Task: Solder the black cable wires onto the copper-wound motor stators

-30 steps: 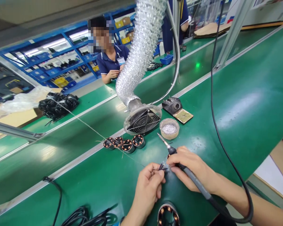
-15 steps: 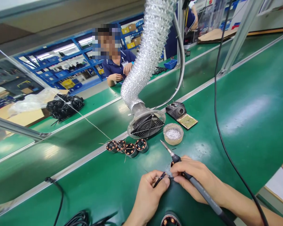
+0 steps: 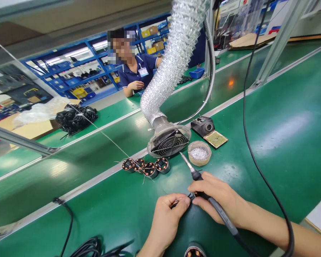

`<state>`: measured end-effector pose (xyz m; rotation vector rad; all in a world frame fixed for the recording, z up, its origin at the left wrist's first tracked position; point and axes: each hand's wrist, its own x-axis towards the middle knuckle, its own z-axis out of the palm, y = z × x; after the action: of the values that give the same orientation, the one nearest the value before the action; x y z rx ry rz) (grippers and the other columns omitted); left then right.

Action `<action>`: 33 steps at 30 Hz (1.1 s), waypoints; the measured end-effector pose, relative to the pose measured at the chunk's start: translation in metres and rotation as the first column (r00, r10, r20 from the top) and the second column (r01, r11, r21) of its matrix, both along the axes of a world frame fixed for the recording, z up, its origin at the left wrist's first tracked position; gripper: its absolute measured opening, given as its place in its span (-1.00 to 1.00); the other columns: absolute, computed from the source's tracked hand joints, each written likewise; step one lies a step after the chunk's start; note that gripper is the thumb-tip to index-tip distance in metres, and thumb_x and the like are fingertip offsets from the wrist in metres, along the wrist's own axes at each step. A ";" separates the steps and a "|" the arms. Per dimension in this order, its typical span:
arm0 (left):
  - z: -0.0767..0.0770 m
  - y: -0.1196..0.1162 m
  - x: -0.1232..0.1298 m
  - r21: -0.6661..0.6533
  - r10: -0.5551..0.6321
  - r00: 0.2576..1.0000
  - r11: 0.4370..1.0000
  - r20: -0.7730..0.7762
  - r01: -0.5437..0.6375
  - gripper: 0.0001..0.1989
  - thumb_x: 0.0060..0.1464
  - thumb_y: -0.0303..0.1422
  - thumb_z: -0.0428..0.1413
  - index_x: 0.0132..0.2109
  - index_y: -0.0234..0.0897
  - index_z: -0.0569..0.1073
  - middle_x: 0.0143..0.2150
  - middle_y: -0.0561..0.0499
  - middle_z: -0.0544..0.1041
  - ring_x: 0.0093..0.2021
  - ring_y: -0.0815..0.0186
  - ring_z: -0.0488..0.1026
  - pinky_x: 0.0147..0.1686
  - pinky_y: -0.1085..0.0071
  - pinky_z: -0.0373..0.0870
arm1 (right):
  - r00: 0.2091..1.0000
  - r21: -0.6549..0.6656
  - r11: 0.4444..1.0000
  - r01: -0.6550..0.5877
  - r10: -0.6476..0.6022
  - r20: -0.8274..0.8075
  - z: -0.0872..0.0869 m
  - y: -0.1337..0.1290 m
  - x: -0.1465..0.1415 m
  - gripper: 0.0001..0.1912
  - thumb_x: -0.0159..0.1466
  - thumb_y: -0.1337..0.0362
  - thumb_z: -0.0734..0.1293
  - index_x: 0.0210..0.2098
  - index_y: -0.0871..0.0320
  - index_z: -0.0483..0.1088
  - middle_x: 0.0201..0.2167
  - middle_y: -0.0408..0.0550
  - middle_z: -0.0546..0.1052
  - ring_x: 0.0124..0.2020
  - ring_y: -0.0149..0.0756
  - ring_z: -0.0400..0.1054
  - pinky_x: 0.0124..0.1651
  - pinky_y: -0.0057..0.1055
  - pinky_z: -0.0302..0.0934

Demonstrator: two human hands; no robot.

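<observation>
My left hand (image 3: 167, 214) is closed, thumb and forefinger pinching a dark cable end (image 3: 173, 204) with a thin light wire beside it. Touching its fingertips or nearly so is my right hand (image 3: 222, 196), wrapped around a soldering iron (image 3: 223, 214) whose tip points up and left toward the fan. Under the right fingers a copper-wound coil part (image 3: 195, 194) shows only in a sliver; the fingers hide the rest. Near the bottom edge stands another copper-wound motor stator (image 3: 194, 250), cut off by the frame.
Several motor stators (image 3: 150, 170) sit by the fume extractor (image 3: 171, 142). Right of it are a bowl of solder bits (image 3: 199, 153) and an iron stand (image 3: 203, 125) with sponge. A black cord (image 3: 253, 157) hangs at right. Across the bench sits a co-worker (image 3: 139, 73).
My hands have drawn together, covering the greyish gap between them. The iron's tip has swung slightly left, nearer the fan. The co-worker's one arm now reaches behind the duct. The view shifted slightly.
</observation>
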<state>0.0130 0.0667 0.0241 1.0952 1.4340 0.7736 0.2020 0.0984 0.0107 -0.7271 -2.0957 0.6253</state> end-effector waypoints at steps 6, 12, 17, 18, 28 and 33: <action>-0.002 -0.003 0.001 0.059 0.004 1.000 0.998 -0.028 -0.002 -0.74 0.00 -0.21 0.22 -0.44 -0.34 0.59 -0.51 -0.01 0.55 -0.47 0.31 0.35 -0.41 0.45 0.27 | 0.983 -0.137 0.977 -0.165 0.174 0.058 0.012 0.007 -0.002 -0.76 0.31 0.51 0.20 -0.12 0.12 0.34 -0.30 -0.10 0.50 -0.30 -0.31 0.27 -0.27 -0.42 0.23; -0.005 -0.018 -0.001 0.057 0.022 0.999 0.998 0.044 -0.024 -0.77 -0.01 -0.22 0.23 -0.33 -0.34 0.59 -0.54 0.03 0.49 -0.53 0.38 0.28 -0.49 0.49 0.21 | 0.999 -0.063 0.997 -0.032 0.032 -0.001 0.002 -0.005 -0.014 -0.78 0.29 0.53 0.14 -0.20 0.11 0.28 -0.40 -0.12 0.43 -0.39 -0.31 0.22 -0.34 -0.40 0.16; -0.005 -0.023 0.003 0.041 0.021 0.999 0.999 0.033 -0.023 -0.74 0.07 -0.18 0.19 -0.34 -0.33 0.52 -0.57 0.08 0.41 -0.56 0.40 0.25 -0.53 0.51 0.15 | 0.996 0.077 0.994 0.072 -0.069 -0.048 -0.010 -0.013 -0.018 -0.74 0.30 0.54 0.14 -0.13 0.11 0.28 -0.39 -0.10 0.46 -0.44 -0.30 0.17 -0.37 -0.38 0.17; -0.005 -0.021 0.004 0.058 0.027 0.999 0.998 0.031 -0.029 -0.74 0.07 -0.19 0.19 -0.37 -0.32 0.49 -0.54 0.07 0.42 -0.52 0.39 0.28 -0.49 0.50 0.18 | 0.996 0.074 0.995 0.069 -0.065 -0.053 -0.011 -0.013 -0.016 -0.73 0.30 0.54 0.16 -0.09 0.11 0.28 -0.37 -0.09 0.47 -0.42 -0.29 0.19 -0.36 -0.38 0.20; -0.008 -0.004 0.005 0.025 0.061 0.993 0.998 0.097 -0.064 -0.71 0.02 -0.15 0.21 -0.41 -0.29 0.42 -0.59 0.17 0.26 -0.54 0.42 0.13 -0.50 0.52 0.08 | 0.993 0.002 0.999 0.054 -0.053 -0.108 -0.005 -0.009 -0.009 -0.72 0.27 0.50 0.19 -0.06 0.13 0.30 -0.35 -0.07 0.48 -0.38 -0.30 0.31 -0.32 -0.38 0.31; -0.011 -0.004 0.006 -0.068 0.072 0.985 0.996 0.155 -0.062 -0.64 -0.03 -0.07 0.25 -0.43 -0.28 0.39 -0.61 0.22 0.16 -0.59 0.47 -0.02 -0.56 0.54 -0.03 | 0.993 -0.100 0.995 0.000 -0.012 -0.114 0.000 -0.002 -0.008 -0.70 0.25 0.51 0.23 -0.06 0.13 0.33 -0.38 -0.12 0.46 -0.36 -0.34 0.35 -0.30 -0.44 0.32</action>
<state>0.0189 0.0627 0.0136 0.9217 1.3578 0.8384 0.1936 0.0962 0.0108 -0.7357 -1.9677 0.7558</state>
